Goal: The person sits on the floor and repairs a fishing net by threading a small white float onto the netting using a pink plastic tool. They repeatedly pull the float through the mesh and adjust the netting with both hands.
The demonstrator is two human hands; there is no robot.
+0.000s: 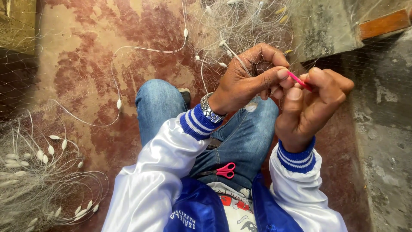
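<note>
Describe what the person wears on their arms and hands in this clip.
Both arms are in glossy white jacket sleeves ending in blue ribbed cuffs with thin white stripes, the left cuff and the right cuff. A silver metal-link wristwatch sits on the left wrist. The left hand and right hand are bare, with no gloves and no rings visible.

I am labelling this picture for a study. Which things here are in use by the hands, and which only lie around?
In use:
- left hand, gripping the net strands
- right hand, pinching the pink netting needle
- fine fishing net stretched up to the hands

Lying about:
- red-handled scissors on the lap
- heap of net with white floats on the floor
- wristwatch, only worn
</note>
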